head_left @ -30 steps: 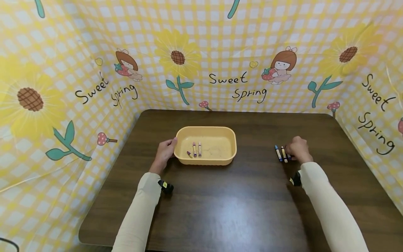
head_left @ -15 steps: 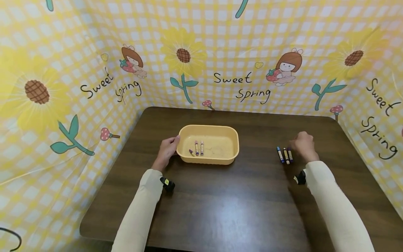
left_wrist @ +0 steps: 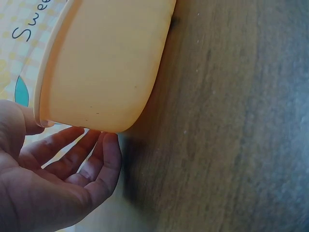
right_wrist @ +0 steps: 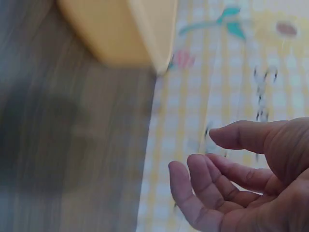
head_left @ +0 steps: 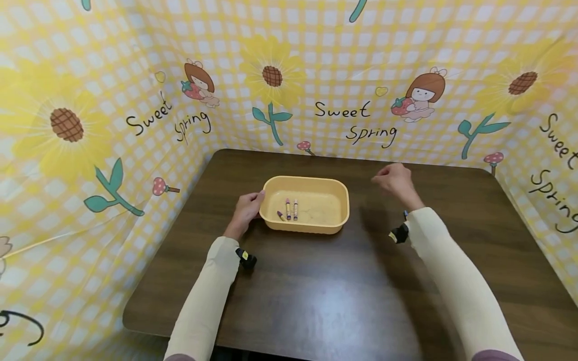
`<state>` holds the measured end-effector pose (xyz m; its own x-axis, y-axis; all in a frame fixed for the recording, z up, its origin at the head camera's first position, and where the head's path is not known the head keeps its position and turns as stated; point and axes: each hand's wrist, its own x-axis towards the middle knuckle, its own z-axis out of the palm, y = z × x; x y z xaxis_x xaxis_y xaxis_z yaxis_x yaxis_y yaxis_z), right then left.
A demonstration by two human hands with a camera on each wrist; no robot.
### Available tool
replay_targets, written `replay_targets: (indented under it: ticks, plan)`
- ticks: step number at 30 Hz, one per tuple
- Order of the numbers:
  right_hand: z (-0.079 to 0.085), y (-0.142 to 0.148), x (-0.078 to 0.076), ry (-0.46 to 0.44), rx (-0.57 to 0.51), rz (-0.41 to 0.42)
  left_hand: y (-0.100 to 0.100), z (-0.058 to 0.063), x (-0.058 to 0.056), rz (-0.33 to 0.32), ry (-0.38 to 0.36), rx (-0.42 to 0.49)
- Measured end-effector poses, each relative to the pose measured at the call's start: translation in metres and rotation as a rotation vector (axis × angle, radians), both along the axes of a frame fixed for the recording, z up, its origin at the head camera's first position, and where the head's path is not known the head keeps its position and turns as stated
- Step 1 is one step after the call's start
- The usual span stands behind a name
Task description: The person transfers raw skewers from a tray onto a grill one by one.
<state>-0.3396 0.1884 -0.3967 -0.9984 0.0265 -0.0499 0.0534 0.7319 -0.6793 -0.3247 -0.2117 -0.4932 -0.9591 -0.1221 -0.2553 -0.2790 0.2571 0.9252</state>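
A shallow yellow plastic tray (head_left: 322, 230) stands on the table with three crayons inside: a pink-tipped crayon (head_left: 288, 209), a paler crayon (head_left: 295, 210) beside it and a dark purple crayon (head_left: 281, 216) lying askew near the front left. My left hand (head_left: 246, 210) holds the tray's left end; in the left wrist view the thumb is at the rim and the fingertips touch the outer wall. To the right of the tray, my right hand (head_left: 395, 181) is raised over the table. Its thumb and bent fingers (right_wrist: 179, 176) stand apart, nothing visible between them.
A blue crayon tip (head_left: 405, 214) peeks out beside the right cuff; the other crayons there are hidden behind the forearm. Checked yellow cloth (head_left: 343, 60) walls in the brown table (head_left: 293, 281) at the back and sides.
My right hand has left the three crayons lying at the right and moved up and left toward the tray. The left hand stays at the tray's end. The head view has shifted slightly.
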Motion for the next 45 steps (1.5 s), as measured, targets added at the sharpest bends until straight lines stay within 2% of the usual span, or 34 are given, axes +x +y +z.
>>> replay_targets:
  ticks: [4,9,16,22,29,31,37,45]
  plan:
    - [0.003,-0.046,-0.011,-0.036,-0.103,0.030,0.000,0.000,0.000,0.008,0.021,0.006]
    - [0.005,-0.104,-0.015,-0.113,-0.173,0.106,-0.001,-0.001,0.000,0.009,0.022,0.008]
    - [-0.014,-0.161,-0.016,-0.158,-0.253,0.165,-0.001,-0.002,-0.001,0.007,0.019,0.000]
    - [-0.043,-0.182,-0.019,-0.130,-0.198,0.212,0.002,0.000,-0.003,0.007,0.028,0.005]
    - [-0.073,-0.203,-0.018,-0.046,0.007,0.251,0.001,-0.001,0.003,0.014,0.026,0.005]
    - [-0.078,-0.208,-0.015,-0.032,0.027,0.245,0.000,-0.001,0.004,0.019,0.024,0.009]
    - [-0.087,-0.215,-0.010,-0.027,0.074,0.221,0.001,-0.003,0.006,0.021,0.021,0.021]
    - [-0.086,-0.213,-0.010,-0.006,0.059,0.237,-0.002,-0.004,0.003,0.012,0.029,0.027]
